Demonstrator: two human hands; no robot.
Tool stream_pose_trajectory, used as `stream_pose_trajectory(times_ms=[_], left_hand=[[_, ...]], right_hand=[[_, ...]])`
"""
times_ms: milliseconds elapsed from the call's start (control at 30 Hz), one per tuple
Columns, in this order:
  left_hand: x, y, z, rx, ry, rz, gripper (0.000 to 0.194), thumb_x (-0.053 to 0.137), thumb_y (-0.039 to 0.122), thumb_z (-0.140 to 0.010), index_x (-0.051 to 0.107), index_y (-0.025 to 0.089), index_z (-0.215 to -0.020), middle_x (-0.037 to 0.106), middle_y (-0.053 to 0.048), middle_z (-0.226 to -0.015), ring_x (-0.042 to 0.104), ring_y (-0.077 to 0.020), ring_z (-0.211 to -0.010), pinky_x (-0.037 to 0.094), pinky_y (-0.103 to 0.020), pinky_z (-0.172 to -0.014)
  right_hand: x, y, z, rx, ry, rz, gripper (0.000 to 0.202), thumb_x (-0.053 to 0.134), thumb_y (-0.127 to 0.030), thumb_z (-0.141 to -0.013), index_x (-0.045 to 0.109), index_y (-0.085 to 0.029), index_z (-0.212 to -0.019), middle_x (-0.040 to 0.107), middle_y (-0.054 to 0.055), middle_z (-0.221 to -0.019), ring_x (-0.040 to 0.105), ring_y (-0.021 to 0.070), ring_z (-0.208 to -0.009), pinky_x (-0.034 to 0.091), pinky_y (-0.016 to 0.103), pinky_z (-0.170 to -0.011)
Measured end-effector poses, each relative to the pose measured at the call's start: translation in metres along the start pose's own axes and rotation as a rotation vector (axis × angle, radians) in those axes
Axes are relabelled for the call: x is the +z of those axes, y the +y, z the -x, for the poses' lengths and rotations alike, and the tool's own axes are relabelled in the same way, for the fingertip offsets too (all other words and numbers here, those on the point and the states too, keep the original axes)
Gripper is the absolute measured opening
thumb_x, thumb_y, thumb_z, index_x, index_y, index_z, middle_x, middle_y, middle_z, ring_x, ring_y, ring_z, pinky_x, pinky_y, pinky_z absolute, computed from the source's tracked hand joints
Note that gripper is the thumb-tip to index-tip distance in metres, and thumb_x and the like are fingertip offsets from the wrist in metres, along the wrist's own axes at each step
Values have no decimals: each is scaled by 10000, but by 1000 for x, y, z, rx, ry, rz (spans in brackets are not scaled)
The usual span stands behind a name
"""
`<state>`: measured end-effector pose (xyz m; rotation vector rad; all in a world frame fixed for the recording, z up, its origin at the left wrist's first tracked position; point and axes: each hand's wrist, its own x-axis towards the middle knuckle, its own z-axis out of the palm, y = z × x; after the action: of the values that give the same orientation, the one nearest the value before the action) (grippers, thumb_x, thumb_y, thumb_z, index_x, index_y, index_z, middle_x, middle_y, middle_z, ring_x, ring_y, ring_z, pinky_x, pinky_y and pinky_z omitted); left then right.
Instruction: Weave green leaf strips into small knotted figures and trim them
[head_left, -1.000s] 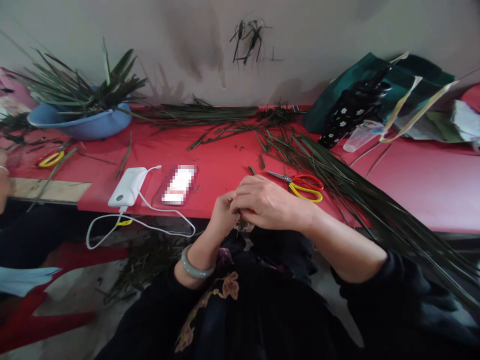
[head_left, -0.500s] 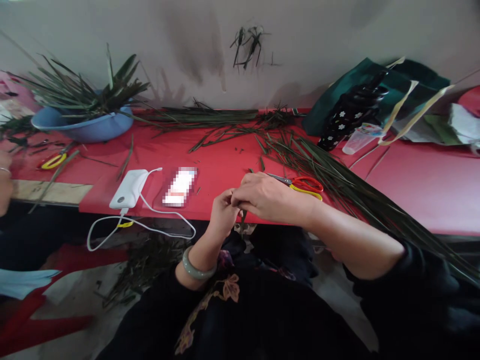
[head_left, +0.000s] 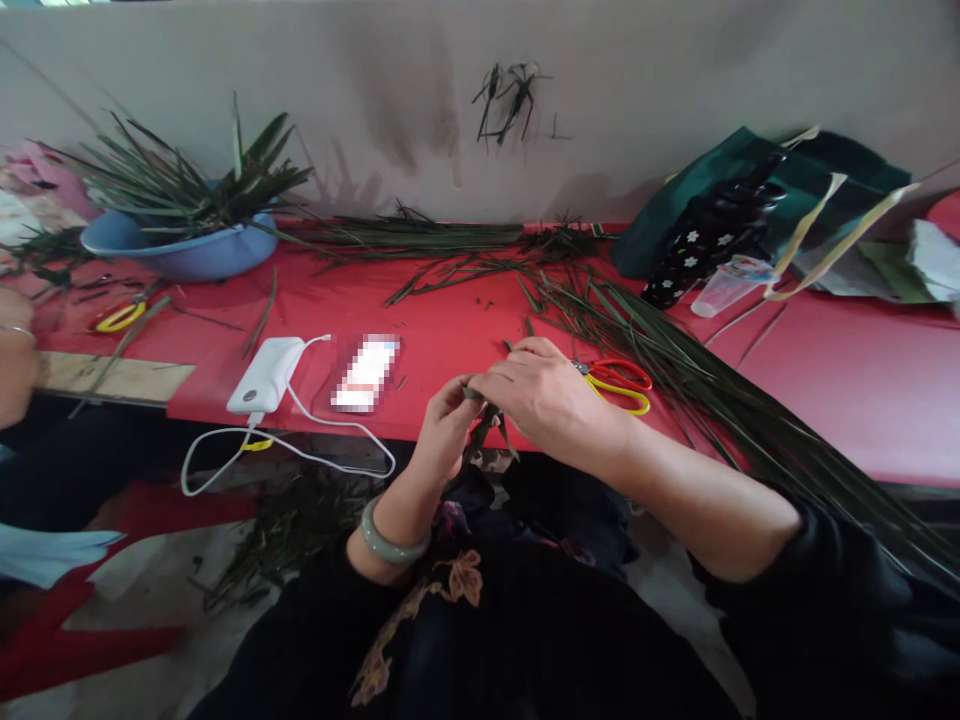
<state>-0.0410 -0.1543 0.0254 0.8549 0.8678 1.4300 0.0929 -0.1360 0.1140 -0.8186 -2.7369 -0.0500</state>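
Dark green leaf strips (head_left: pixel 486 420) are pinched between my two hands, just over the table's front edge. My left hand (head_left: pixel 444 425), below a pale green bangle (head_left: pixel 390 540), has its thumb and fingers closed on them. My right hand (head_left: pixel 544 400) reaches across from the right with its fingertips on the same strips, close to my left thumb. Some strip ends hang below the fingers; the exact fold is partly hidden. Scissors (head_left: pixel 619 385) with red and yellow handles lie beside my right hand, their blades mostly behind it.
Long leaves (head_left: pixel 675 370) spread across the red tabletop (head_left: pixel 450 330) on the right. At left are a phone (head_left: pixel 366 373), a white power bank (head_left: pixel 266 375) with a cable, and a blue basin (head_left: pixel 202 252) of leaves. A flowered bottle (head_left: pixel 701 235) leans by a green bag (head_left: pixel 652 215). Another person's hand (head_left: pixel 13 345) is far left.
My hands have drawn slightly apart, the right one shifting rightward, and more of the leaf strips shows between them. The whole view has shifted a little.
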Motion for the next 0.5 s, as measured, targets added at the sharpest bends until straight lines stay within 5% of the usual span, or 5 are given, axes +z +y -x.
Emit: stream_pose_trajectory(times_ms=[200, 500], left_hand=[[-1, -2, 0, -15, -28, 38, 187, 740, 288, -649, 623, 169, -733, 577, 16, -672, 514, -75, -618, 438, -208, -617], [3, -3, 3, -72, -55, 177, 353, 787, 275, -606, 640, 197, -917, 625, -6, -812, 597, -99, -714, 488, -224, -669]], right_hand=[[2, -4, 1, 6, -13, 144, 178, 466, -115, -856, 640, -144, -883, 674, 44, -756, 534, 162, -669, 287, 335, -769], [17, -7, 12, 50, 207, 166, 218, 424, -156, -896, 640, -160, -865, 677, 30, -773, 519, 163, -713, 297, 340, -820]])
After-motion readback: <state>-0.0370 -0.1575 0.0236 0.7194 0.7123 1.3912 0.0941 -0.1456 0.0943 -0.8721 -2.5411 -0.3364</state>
